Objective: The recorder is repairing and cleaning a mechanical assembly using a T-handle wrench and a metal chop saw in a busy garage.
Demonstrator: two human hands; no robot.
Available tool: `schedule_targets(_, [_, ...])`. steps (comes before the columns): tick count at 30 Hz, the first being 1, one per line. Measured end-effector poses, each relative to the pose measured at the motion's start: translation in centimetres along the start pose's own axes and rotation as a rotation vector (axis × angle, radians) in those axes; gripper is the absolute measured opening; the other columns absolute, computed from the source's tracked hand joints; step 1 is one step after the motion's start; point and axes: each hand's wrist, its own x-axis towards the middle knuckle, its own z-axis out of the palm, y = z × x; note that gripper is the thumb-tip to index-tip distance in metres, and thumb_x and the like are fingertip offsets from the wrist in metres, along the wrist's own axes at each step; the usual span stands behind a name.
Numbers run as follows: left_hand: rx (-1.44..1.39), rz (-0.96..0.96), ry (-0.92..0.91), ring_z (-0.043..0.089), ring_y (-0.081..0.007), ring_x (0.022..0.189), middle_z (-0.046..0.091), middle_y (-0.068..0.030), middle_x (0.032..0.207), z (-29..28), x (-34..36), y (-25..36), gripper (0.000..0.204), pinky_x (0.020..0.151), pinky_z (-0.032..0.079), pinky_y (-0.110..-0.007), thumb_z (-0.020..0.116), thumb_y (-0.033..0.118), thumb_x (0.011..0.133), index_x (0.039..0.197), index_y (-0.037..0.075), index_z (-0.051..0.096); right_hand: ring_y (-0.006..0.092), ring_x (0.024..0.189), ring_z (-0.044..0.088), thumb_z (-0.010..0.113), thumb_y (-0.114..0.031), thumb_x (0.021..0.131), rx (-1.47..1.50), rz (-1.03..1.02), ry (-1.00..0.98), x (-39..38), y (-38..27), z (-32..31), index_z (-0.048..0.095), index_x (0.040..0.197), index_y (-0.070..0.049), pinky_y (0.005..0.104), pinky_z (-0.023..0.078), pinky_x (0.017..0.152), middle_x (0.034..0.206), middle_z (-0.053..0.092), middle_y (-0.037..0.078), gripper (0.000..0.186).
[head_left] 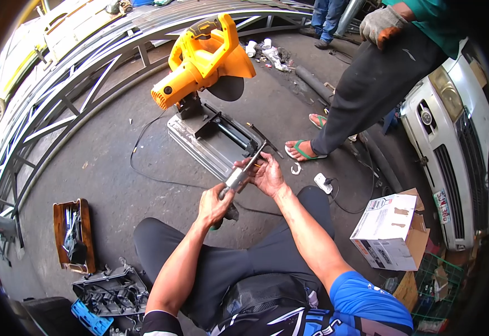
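Note:
In front of my lap, my left hand point(215, 205) is closed around the near end of a silver metal piece point(236, 179). A dark part with a bit of green shows below that hand; its kind I cannot make out. My right hand point(267, 177) is turned palm up, its fingers curled about the farther part of the same piece. Just beyond my hands stands a yellow chop saw point(205, 61) on a grey metal base point(191, 147). Its head is raised, the dark disc showing below the guard. A clamp screw point(230, 131) runs along the base.
A person in dark trousers point(362, 89) and green-strapped flip-flops stands at the right, one gloved hand point(381, 27) visible. A power strip point(323, 183), carton point(387, 227) and white car point(451, 140) are right; a wooden tray point(90, 246), engine part point(113, 291) and steel trusses point(48, 131) left. Cords cross the floor.

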Motion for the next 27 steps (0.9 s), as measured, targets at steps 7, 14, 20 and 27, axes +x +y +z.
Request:
schedule_targets(7, [-0.019,0.037,0.021,0.070,-0.0289,0.073,0.070,-0.0186,0.076,0.3,-0.2,-0.5,0.041,0.072,0.053,-0.042,0.063,0.036,0.093,0.107,-0.002,0.071,0.0355,0.129,0.061,0.039,-0.053,0.103,0.014,0.027,0.032,-0.1,0.2,0.2,0.070,0.115,0.000,0.0480,0.052,0.101,0.132,0.067,0.023,0.063])
schedule_targets(14, [-0.025,0.064,-0.013,0.073,-0.0390,0.079,0.070,-0.0246,0.080,-0.1,-0.3,-0.3,0.049,0.075,0.054,-0.047,0.063,0.042,0.093,0.113,-0.001,0.071,0.0350,0.127,0.062,0.039,-0.052,0.103,0.016,0.028,0.050,-0.1,0.2,0.3,0.070,0.114,0.000,0.0459,0.053,0.098,0.131,0.067,0.023,0.061])
schedule_targets(20, [0.025,0.011,-0.039,0.072,-0.0347,0.071,0.068,-0.0234,0.073,-0.4,-0.4,0.6,0.061,0.069,0.053,-0.045,0.066,0.055,0.092,0.109,-0.003,0.072,0.0346,0.126,0.063,0.040,-0.052,0.103,0.022,0.038,0.049,-0.1,0.2,0.1,0.071,0.113,-0.001,0.0442,0.053,0.097,0.131,0.067,0.023,0.061])
schedule_targets(27, [0.025,-0.004,-0.014,0.072,-0.0301,0.066,0.068,-0.0214,0.069,-0.4,-0.5,0.8,0.065,0.066,0.053,-0.043,0.068,0.059,0.091,0.110,-0.003,0.073,0.0320,0.121,0.065,0.039,-0.052,0.104,0.010,0.044,0.081,0.1,0.4,0.0,0.069,0.117,0.000,0.0437,0.054,0.097,0.131,0.068,0.022,0.062])
